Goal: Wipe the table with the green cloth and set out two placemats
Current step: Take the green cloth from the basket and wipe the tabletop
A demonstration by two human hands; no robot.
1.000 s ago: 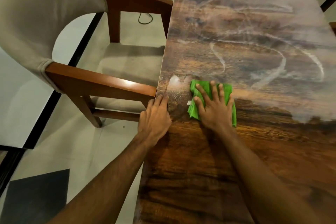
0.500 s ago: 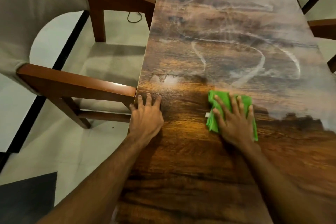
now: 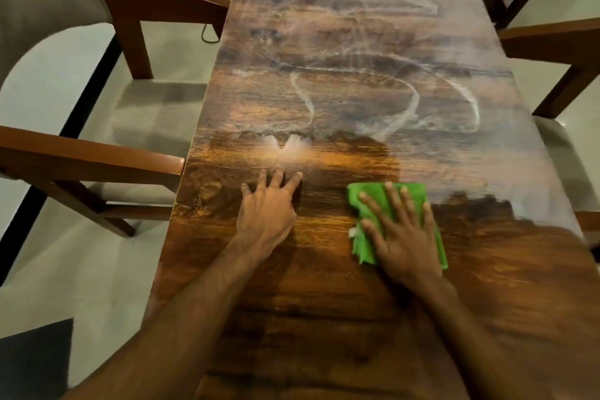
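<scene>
Fingers (image 3: 395, 204) of the right hand (image 3: 406, 247) lie spread and flat on the green cloth (image 3: 373, 191), pressing it to the wooden surface (image 3: 324, 318) near its middle. The left hand (image 3: 266, 214) rests flat alongside, its fingers straight. Hazy streaks (image 3: 308, 97) cover the far half, so firm, overlapping strokes outward would probably work best.

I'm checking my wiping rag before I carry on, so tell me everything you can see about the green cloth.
The green cloth is bright, soft-looking fabric, crumpled into a rough rectangle, with a small pale bit at its left edge. It lies on the wooden table beside the hazy smeared area. The right hand presses flat on it, fingers spread and straight, covering its middle. The left hand rests apart from it.
</scene>
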